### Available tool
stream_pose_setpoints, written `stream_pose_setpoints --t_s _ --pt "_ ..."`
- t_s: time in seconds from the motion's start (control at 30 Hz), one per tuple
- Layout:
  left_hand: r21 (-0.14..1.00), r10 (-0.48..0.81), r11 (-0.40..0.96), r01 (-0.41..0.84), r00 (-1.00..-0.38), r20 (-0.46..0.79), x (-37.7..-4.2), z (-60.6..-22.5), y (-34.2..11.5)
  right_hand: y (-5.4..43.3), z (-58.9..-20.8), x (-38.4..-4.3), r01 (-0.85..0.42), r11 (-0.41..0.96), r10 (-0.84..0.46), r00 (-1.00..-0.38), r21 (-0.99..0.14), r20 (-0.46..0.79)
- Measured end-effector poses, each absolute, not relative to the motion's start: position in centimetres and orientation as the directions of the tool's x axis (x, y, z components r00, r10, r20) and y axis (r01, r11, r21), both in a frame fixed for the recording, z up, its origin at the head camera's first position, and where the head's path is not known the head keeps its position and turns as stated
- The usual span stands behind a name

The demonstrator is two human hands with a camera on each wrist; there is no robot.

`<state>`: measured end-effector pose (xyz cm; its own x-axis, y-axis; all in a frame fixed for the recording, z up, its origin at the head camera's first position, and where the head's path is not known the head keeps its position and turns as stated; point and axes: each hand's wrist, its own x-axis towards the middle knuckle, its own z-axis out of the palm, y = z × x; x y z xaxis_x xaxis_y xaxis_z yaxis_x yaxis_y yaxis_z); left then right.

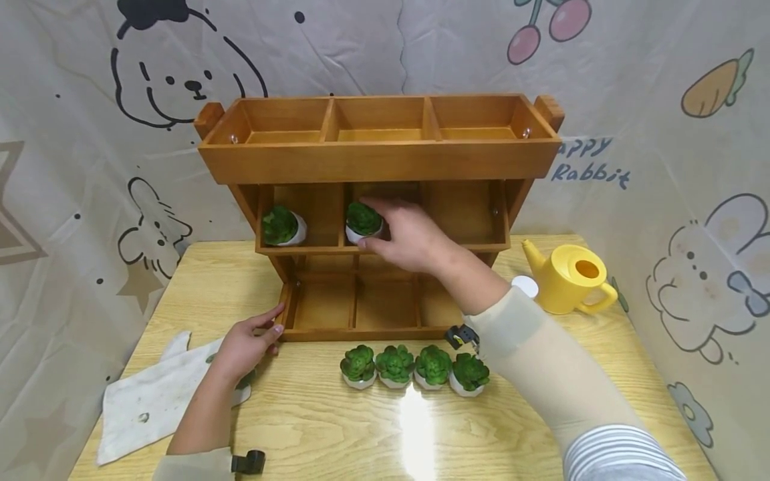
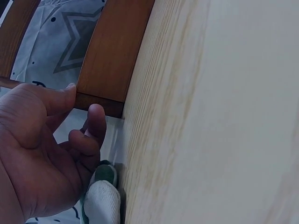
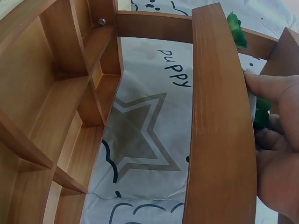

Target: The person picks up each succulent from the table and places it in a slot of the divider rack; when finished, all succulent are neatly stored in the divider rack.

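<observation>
A three-tier wooden planter shelf (image 1: 379, 164) stands on the table. My right hand (image 1: 412, 237) holds a small potted succulent (image 1: 363, 219) in the middle tier's centre compartment, thumb at the front and fingers behind. In the right wrist view, the tier's front board hides most of that pot. Another succulent (image 1: 279, 226) leans in the left compartment of the same tier. At the shelf's lower left corner, my left hand (image 1: 246, 344) grips the wooden end between thumb and fingers. Several potted succulents (image 1: 395, 364) stand in a row before the shelf.
On the right stands a yellow watering can (image 1: 568, 277), with a white round object (image 1: 525, 286) beside it. White cloth gloves (image 1: 159, 394) with green patches lie at the left, partly under my left forearm. A printed curtain (image 1: 373, 47) surrounds the table (image 1: 313, 434).
</observation>
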<state>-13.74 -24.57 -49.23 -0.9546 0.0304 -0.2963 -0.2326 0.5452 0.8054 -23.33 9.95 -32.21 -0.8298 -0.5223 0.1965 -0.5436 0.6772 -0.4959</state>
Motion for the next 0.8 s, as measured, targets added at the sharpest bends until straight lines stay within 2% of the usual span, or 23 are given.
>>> stream_pose_setpoints --t_s 0.8 --pt "0.818 0.042 0.53 -0.224 -0.956 -0.29 -13.56 -49.18 -24.52 10.83 -32.22 -22.71 -0.509 0.65 -0.512 -0.842 -0.564 0.17"
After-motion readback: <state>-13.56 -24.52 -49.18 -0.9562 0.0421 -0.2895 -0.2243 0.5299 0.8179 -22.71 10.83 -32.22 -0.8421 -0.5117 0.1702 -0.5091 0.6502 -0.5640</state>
